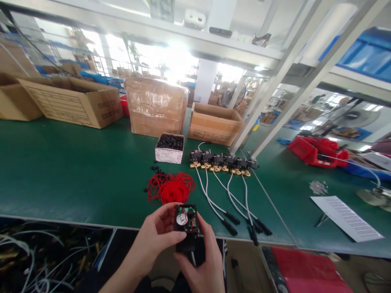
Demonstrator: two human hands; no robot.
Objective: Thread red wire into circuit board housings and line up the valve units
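Both of my hands hold a black actuator housing [186, 221] at the front edge of the green table. Its top is open, showing a green circuit board, a round whitish disc and red wires. My left hand [154, 230] grips it from the left, thumb across the front. Fingers of my right hand [205, 252] close around the right side and below, where a pale cable hangs. Just beyond lies a tangled pile of red rings [172, 189]. Several brass valves with black actuators [224, 162] stand in a row to the right, their grey cables ending in black connectors [230, 227].
Behind the rings stands a small white box [169, 155] of black parts, with loose ones before it. Cardboard boxes [157, 108] line the back. Metal shelf posts [284, 93] rise at right, near red bins [311, 152] and a label sheet [345, 217]. Cabled parts [39, 260] fill the lower left.
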